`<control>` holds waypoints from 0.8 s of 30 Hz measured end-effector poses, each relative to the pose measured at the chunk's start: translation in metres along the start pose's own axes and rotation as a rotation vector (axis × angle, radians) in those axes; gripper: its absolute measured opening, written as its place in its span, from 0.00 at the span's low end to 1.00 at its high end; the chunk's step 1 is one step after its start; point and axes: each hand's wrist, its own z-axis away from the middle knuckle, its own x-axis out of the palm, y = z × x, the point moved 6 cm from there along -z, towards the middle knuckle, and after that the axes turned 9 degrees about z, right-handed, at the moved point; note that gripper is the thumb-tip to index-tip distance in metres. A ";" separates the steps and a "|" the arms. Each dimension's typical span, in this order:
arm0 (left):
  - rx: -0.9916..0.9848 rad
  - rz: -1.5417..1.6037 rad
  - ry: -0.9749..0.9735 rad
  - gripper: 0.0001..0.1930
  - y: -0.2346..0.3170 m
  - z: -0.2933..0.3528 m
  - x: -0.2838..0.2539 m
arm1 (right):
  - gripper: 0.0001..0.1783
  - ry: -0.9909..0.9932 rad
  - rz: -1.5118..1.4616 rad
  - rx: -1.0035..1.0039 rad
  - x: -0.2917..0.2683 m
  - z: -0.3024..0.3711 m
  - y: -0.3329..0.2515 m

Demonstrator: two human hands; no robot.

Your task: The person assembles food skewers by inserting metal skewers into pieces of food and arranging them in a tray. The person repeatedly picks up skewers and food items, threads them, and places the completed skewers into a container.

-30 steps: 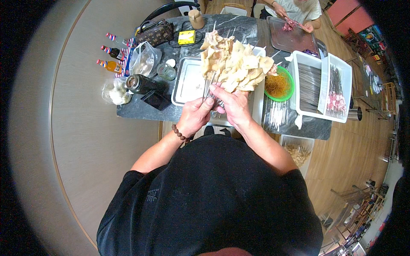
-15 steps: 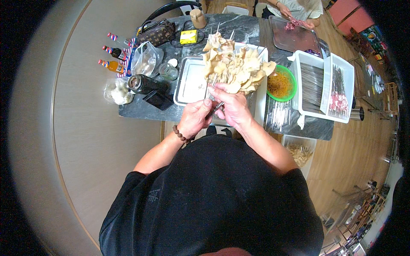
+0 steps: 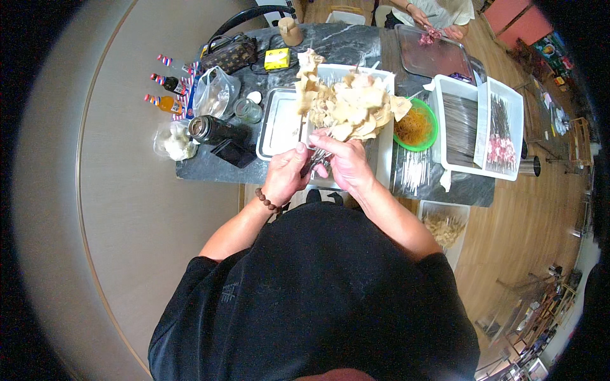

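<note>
Both my hands are over the near edge of the dark marble table. My right hand (image 3: 348, 164) is closed round the lower ends of a bundle of metal skewers. Pale yellow, thin folded food pieces (image 3: 359, 108) are threaded thickly on the far part of that bundle. My left hand (image 3: 286, 173) is closed with the thumb on top, at the left side of the skewer ends. One loaded skewer (image 3: 307, 82) stands apart on the left, its lower end running toward my left hand. My palms hide the exact grip.
A white tray (image 3: 265, 136) lies left of the food. To the right are a green bowl of yellow strands (image 3: 434, 130) and white bins of skewers (image 3: 438, 105). Bottles (image 3: 166, 103), a black jar (image 3: 213, 130) and bags stand left. Across the table, a person handles meat over a metal tray (image 3: 413, 60).
The leftmost loaded skewer has come apart from the bundle and now stands separate on its left. The bundle leans slightly more to the right; both hands remain in nearly the same place.
</note>
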 end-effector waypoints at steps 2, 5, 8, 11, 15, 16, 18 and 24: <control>0.019 -0.089 -0.019 0.27 0.004 0.000 0.003 | 0.12 -0.029 0.001 0.004 -0.002 -0.003 0.003; 0.065 -0.168 -0.029 0.27 0.006 -0.003 0.011 | 0.15 -0.061 -0.001 0.012 -0.004 -0.005 0.003; 0.121 -0.142 -0.046 0.22 -0.004 -0.008 0.009 | 0.18 -0.117 -0.029 0.031 -0.005 -0.006 0.008; 0.165 -0.398 -0.050 0.19 0.005 -0.006 0.016 | 0.16 -0.142 -0.047 0.028 -0.014 -0.010 0.012; 0.205 -0.317 -0.005 0.14 -0.006 -0.011 0.015 | 0.12 -0.088 -0.097 0.069 -0.016 -0.010 0.015; 0.165 -0.274 -0.038 0.14 -0.006 -0.011 0.017 | 0.12 -0.103 -0.090 0.068 -0.016 -0.010 0.014; 0.077 -0.192 -0.105 0.13 -0.002 -0.008 0.018 | 0.12 -0.132 -0.084 0.066 -0.020 -0.012 0.013; -0.290 0.455 -0.234 0.12 -0.011 -0.010 0.012 | 0.18 -0.180 0.116 0.081 -0.022 -0.016 0.007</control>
